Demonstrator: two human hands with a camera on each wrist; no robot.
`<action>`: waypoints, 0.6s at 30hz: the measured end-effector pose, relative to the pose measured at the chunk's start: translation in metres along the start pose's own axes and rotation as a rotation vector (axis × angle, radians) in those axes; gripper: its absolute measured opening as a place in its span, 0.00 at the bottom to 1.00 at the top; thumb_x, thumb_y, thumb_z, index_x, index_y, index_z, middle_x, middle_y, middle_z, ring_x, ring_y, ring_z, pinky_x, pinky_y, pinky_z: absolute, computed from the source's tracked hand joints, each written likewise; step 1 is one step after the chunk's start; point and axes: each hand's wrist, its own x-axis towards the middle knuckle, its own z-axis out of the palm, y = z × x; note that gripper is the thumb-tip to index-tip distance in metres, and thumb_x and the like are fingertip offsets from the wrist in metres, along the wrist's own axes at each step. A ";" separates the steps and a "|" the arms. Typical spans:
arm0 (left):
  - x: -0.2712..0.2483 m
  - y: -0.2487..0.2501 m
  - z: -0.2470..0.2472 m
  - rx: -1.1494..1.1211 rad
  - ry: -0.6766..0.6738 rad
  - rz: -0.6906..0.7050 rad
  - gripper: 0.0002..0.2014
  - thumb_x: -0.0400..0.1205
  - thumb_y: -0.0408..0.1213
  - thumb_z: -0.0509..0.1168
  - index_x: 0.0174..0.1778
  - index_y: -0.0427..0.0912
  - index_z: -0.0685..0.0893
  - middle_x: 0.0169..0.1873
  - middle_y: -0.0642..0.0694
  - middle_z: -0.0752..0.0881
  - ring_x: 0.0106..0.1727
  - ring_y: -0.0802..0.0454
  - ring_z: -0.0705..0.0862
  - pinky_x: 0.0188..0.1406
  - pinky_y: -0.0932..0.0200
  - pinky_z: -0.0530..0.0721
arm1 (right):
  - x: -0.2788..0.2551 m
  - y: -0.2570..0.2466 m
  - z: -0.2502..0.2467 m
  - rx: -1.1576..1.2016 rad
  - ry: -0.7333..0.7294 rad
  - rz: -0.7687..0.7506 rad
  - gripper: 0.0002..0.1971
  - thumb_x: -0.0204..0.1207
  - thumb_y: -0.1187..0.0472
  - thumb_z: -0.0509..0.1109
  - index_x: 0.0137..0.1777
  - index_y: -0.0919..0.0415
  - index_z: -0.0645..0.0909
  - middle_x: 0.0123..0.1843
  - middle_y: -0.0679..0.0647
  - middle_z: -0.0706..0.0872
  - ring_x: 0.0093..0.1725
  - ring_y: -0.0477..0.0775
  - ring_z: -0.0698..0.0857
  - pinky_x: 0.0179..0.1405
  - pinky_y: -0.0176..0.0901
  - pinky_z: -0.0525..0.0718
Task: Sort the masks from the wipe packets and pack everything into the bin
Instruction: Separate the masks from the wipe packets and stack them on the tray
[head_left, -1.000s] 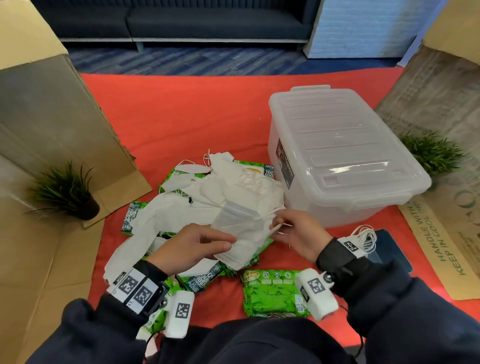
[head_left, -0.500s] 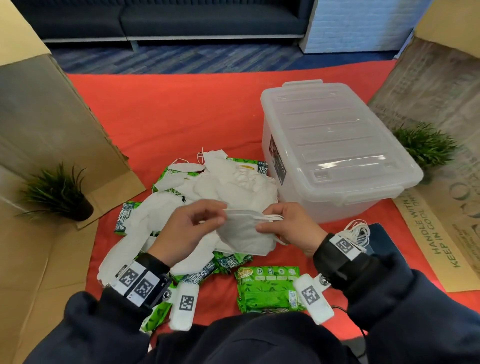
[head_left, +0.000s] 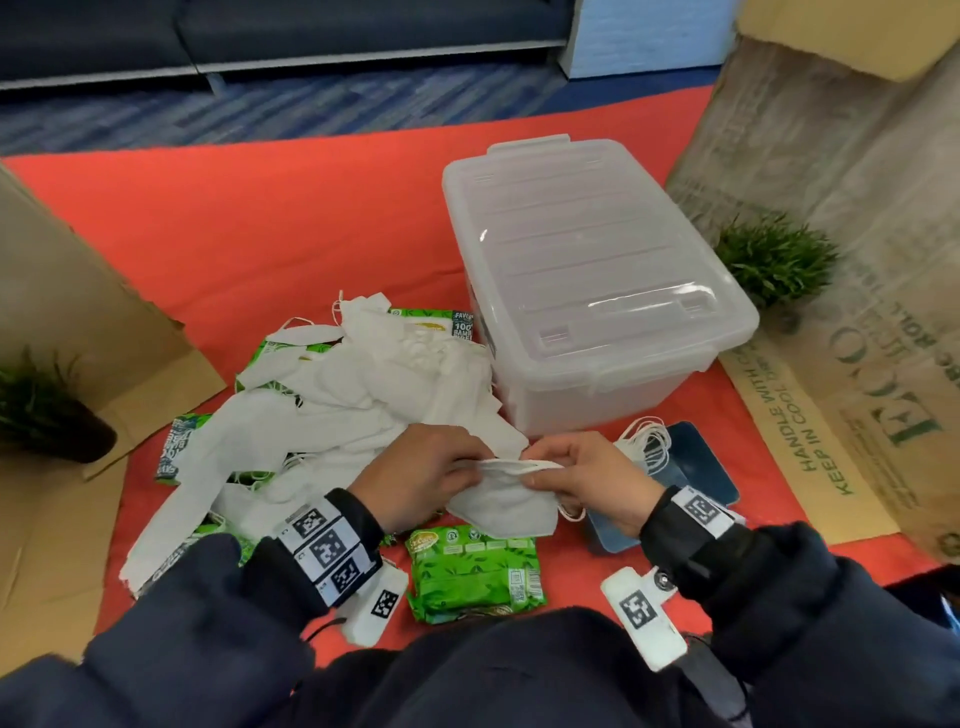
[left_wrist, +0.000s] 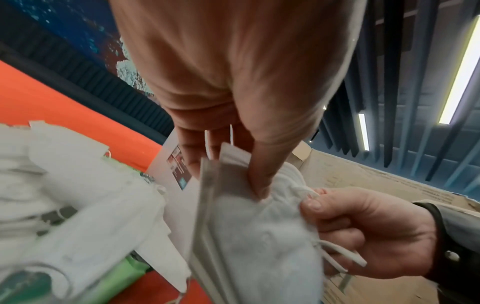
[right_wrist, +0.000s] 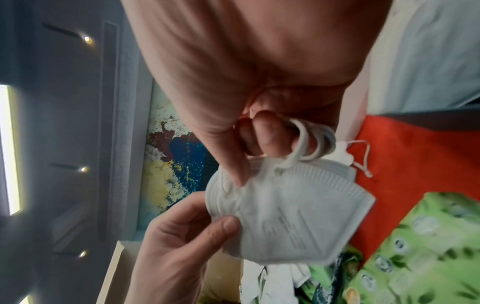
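Both hands hold one folded white mask above the red cloth, in front of me. My left hand pinches its left edge; in the left wrist view the thumb presses into the mask. My right hand pinches the right end, ear loops round its fingers, as the right wrist view shows on the mask. A heap of white masks lies over green wipe packets to the left. One green packet lies near me. The clear bin stands lidded at the right.
Cardboard walls stand at left and right, each with a small green plant by it. A blue pad with a few stacked masks lies by my right wrist. Bare red cloth stretches beyond the heap.
The two hands lifted one mask off the heap, drew it toward me and brought its ends closer together. The heap and the bin stayed in place.
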 end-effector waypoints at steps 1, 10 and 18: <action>0.007 0.003 0.008 -0.003 -0.003 0.003 0.08 0.82 0.37 0.71 0.55 0.48 0.91 0.49 0.53 0.90 0.52 0.55 0.85 0.51 0.57 0.80 | -0.003 0.003 -0.012 0.014 0.005 0.007 0.06 0.75 0.75 0.77 0.50 0.72 0.88 0.28 0.56 0.80 0.20 0.45 0.69 0.19 0.34 0.68; 0.055 0.027 0.051 0.045 -0.012 -0.008 0.13 0.86 0.46 0.61 0.61 0.47 0.86 0.54 0.50 0.85 0.56 0.52 0.83 0.58 0.56 0.80 | -0.031 0.016 -0.169 0.017 0.095 0.014 0.07 0.75 0.78 0.73 0.46 0.71 0.92 0.32 0.66 0.82 0.30 0.52 0.76 0.32 0.35 0.75; 0.120 0.068 0.129 0.055 -0.060 -0.133 0.11 0.83 0.40 0.70 0.61 0.48 0.86 0.55 0.48 0.88 0.57 0.46 0.85 0.59 0.54 0.80 | 0.017 0.044 -0.199 -0.390 0.184 -0.028 0.05 0.70 0.68 0.82 0.42 0.57 0.93 0.35 0.53 0.94 0.34 0.47 0.89 0.43 0.40 0.88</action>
